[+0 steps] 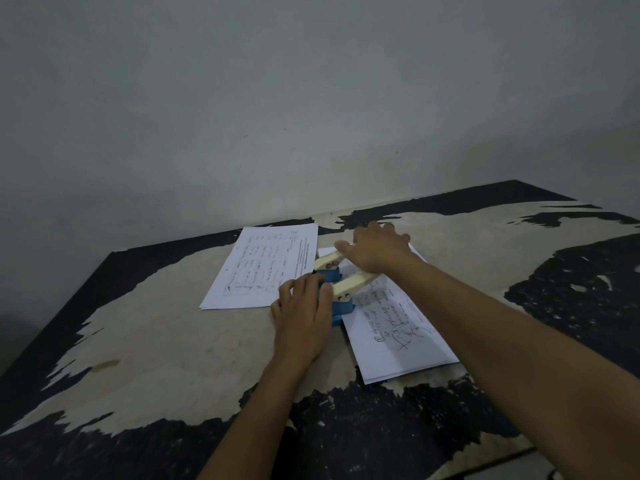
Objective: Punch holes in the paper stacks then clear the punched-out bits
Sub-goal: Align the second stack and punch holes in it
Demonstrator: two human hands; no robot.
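Note:
A hole punch (341, 294) with a blue base and a cream lever stands in the middle of the table. My right hand (375, 249) lies on top of the cream lever, fingers spread and pointing away. My left hand (304, 315) rests against the near left side of the blue base, fingers bent over its edge. One paper stack (398, 332) with handwriting lies to the right, its left edge inside the punch. A second paper stack (261, 268) lies flat to the left of the punch.
The table (156, 344) has a worn top, pale in the middle with black patches around. A grey wall rises just behind its far edge. The table's near right corner ends at the lower right.

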